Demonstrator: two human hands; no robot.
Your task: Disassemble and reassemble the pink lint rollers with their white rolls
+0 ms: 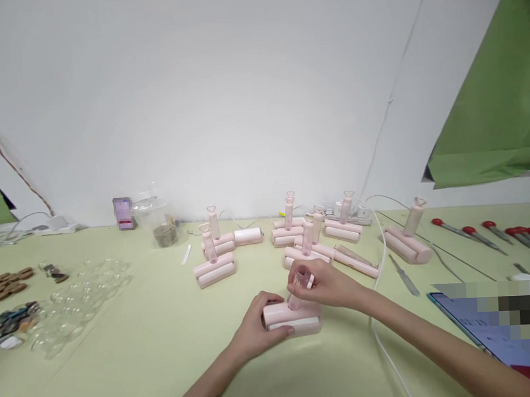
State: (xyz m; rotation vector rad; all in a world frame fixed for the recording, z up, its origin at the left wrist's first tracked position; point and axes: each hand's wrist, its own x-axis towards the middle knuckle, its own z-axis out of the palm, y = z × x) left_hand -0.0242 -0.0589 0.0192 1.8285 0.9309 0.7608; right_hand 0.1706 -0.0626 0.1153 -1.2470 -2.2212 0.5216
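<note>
A pale pink pet hair roller (303, 312) with a white strip along its front lies before me at the table's middle. Its left end is gripped by my left hand (257, 327), thumb across the front and fingers behind. My right hand (325, 282) is closed round the top of its upright translucent handle (294, 301), which the fingers partly hide. Just behind my right hand stands another pink roller (307, 243). More of the same kind stand farther back, among them one at the left (214, 268) and one at the right (408, 245).
Screwdrivers with red ends (466, 230) and a grey blade-like tool (404, 275) lie to the right, near a tablet (468, 324). A white cable (379, 264) crosses beside my right forearm. Clear discs (71, 303), brown pieces (7, 284) and a plastic tub (164, 232) are at the left.
</note>
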